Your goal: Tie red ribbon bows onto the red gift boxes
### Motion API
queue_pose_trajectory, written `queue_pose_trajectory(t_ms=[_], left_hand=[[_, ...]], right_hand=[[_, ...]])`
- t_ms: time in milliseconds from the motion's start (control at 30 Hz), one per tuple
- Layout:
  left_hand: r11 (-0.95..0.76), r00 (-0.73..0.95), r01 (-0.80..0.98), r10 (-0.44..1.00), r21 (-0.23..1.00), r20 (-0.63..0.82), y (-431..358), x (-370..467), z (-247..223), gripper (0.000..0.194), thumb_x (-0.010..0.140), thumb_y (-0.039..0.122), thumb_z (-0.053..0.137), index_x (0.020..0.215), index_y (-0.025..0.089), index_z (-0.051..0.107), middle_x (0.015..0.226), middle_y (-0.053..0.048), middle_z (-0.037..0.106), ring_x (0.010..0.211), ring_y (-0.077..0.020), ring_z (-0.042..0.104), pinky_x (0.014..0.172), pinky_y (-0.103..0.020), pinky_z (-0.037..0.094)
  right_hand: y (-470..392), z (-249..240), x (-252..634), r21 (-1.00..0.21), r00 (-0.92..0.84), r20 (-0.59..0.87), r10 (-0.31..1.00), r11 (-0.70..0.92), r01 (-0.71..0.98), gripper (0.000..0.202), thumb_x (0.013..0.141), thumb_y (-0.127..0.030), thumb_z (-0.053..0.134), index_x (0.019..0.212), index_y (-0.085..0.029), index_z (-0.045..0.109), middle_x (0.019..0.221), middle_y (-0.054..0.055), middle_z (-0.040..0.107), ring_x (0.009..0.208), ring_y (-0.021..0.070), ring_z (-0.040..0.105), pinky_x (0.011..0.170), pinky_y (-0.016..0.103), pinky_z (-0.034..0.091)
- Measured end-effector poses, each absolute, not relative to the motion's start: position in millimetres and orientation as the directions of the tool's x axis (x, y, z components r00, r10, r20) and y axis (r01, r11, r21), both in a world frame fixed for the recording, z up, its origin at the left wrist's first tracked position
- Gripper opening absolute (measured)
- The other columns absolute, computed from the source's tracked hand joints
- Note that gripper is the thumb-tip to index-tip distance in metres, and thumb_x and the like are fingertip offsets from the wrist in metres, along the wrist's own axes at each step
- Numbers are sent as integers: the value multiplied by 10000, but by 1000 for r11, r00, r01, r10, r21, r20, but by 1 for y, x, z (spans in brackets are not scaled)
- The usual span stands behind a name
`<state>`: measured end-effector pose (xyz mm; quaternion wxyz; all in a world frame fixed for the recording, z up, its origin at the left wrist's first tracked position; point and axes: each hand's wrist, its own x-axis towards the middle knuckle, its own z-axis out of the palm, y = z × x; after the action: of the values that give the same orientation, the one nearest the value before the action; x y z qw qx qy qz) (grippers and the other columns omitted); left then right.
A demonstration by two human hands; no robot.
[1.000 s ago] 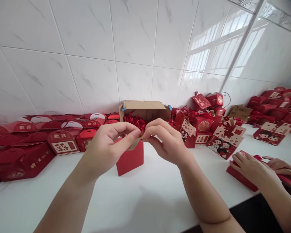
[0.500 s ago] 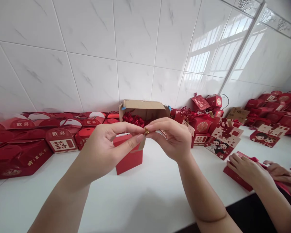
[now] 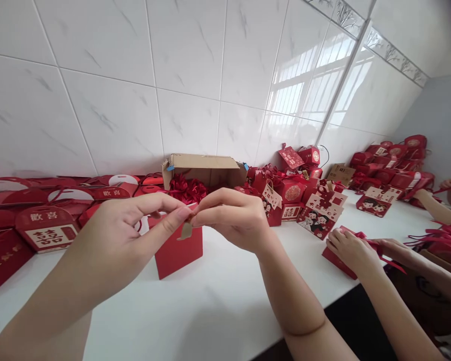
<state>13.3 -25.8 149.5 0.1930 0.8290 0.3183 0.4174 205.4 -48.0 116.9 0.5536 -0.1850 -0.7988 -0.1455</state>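
Observation:
A small gold ribbon piece (image 3: 186,230) hangs between my fingertips, in front of a red box (image 3: 180,253) standing on the white table. My left hand (image 3: 135,235) pinches at its top with thumb and index finger. From the right, my right hand (image 3: 233,218) meets it there, fingers closed at the same spot. The fingertips nearly touch and hide the part they grip. Behind my hands is an open cardboard box (image 3: 206,163) with red ribbon bows (image 3: 188,189) inside.
Red gift boxes (image 3: 48,228) line the wall at left. More decorated boxes (image 3: 317,215) stand right of the carton. Another person's hands (image 3: 357,253) work on a red box (image 3: 340,265) at the right. Further right, another arm (image 3: 436,205) reaches in.
The view has turned right, so the scene sits further left. The gold piece now hangs down below my fingertips. More of the people at the right is visible.

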Motion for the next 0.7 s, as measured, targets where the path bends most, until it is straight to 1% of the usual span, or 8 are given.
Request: queue_pose_trajectory(t_ms=[100,167,233,367,500,567,633,700], left_hand=[[-717,470,514,695,471,544,-25,14,148,306,797,537,536,782,265,674,682,39,680,574,-139,595,455,-187,395],[-702,436,546,705,458,560,-25,16,147,357,796,577,496,765,260,656,606,34,645,468,-132,543,390,-197,361],[-701,408,537,703,469,583,-25,19,144,389,792,605,465,741,258,635,601,28,635,431,-134,526,355,-203,349],[-702,414,515,706,492,574,-24,21,139,390,796,622,441,764,272,611,688,17,656,481,-158,578,348,-210,379],[-721,456,472,692,507,560,-18,19,136,382,788,619,454,774,272,614,680,-2,646,572,-203,629,348,-218,363],[-731,482,428,682,532,549,-13,17,135,377,777,608,473,752,261,620,668,-15,642,605,-219,632,379,-230,387],[-720,458,388,692,575,558,-8,16,135,362,761,591,499,755,252,625,654,-24,636,627,-229,627,431,-249,425],[-693,384,355,720,628,578,-4,16,135,348,738,578,527,788,247,627,645,-25,630,643,-235,622,479,-267,454]], right_hand=[[-49,116,206,-12,-330,921,205,864,503,220,909,-79,482,843,-190,660,896,14,654,828,70,647,739,170,576],[-49,116,206,-34,-340,908,245,852,522,231,920,-80,458,860,-183,656,904,21,655,845,71,647,756,171,575],[-49,116,206,-39,-359,896,260,853,521,242,918,-62,447,873,-178,655,906,25,652,847,66,641,764,163,568],[-48,115,208,-7,-406,883,236,871,492,257,907,-29,437,879,-171,649,905,28,644,832,57,626,755,142,553],[-47,114,208,25,-449,865,222,876,482,249,925,-65,415,868,-175,632,900,34,643,851,63,633,781,146,554],[-47,113,208,43,-460,863,208,877,478,244,928,-74,412,869,-168,630,907,44,641,838,64,635,776,147,557],[-47,113,209,43,-455,865,211,872,487,242,930,-87,414,883,-182,632,916,38,639,817,62,636,759,150,560],[-47,115,211,22,-432,873,229,864,503,244,929,-102,424,880,-213,636,913,15,639,801,61,637,737,156,564]])
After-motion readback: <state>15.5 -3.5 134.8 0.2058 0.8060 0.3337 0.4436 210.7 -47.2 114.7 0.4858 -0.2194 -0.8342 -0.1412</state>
